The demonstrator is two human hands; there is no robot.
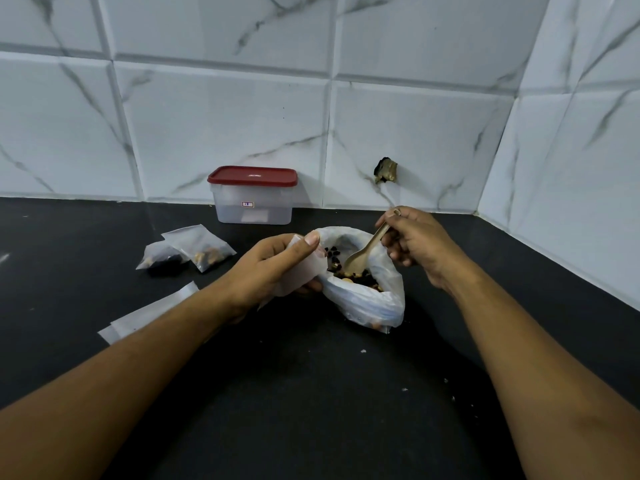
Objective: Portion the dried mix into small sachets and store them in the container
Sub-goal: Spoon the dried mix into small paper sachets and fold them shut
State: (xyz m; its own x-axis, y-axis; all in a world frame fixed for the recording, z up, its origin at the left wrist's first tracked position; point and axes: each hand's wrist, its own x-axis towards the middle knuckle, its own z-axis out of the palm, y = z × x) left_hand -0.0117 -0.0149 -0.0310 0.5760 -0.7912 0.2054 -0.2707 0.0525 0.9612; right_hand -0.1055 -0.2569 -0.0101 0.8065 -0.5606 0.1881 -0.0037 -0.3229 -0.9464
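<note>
- Dug spoon [363,252] into mix [360,277] inside open bag [374,303] mid-bench [311,393], bowl down among the pieces; judged this the scooping step for a third sachet.
- Wrapped right grip [415,244] round the spoon's handle, at 1 o'clock of the bag.
- Pinched empty sachet [304,271] in left grip [273,268], thumb on top, touching the bag's rim at 9 o'clock; could not tell mouth open or closed.
- Counted two filled sachets [204,249] at 9 o'clock, well apart from the bag, one overlapping the other.
- Spotted flat blanks [149,315] at 8 o'clock, partly under the left forearm.
- Noted container [254,206] at 11 o'clock against the wall, red lid [252,175] on; contents unclear, storing probably not begun.
- Called for next, as judged: raise a modest spoonful, spread the sachet's mouth, tip in over the bag to catch spills.
</note>
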